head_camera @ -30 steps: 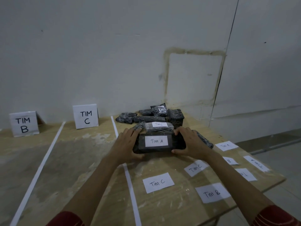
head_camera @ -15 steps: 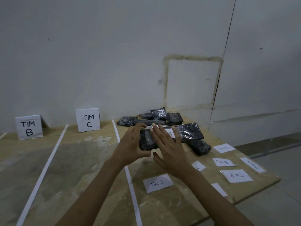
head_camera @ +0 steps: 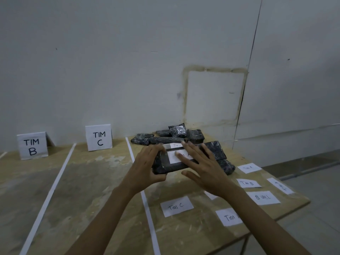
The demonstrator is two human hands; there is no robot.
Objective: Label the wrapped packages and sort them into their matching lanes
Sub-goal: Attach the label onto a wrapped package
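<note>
A black wrapped package with a white "Tim A" label is lifted a little above the table. My left hand grips its left end, fingers curled over the top and thumb underneath. Straight fingers of my right hand lie flat across the label and partly hide the writing. Behind it lies another package with a "Tim C" label. More unlabelled black packages are piled by the wall. Loose paper labels lie on the table: "Tim C", "Tim A", "Tim B".
Standing signs "TIM B" and "TIM C" mark lanes split by white tape lines. The plywood table's right edge drops to the floor. A grey wall stands close behind.
The package was tilted up off the table with both hands at its ends. My right hand left the right end and now lies flat over the label; the left hand keeps its grip.
</note>
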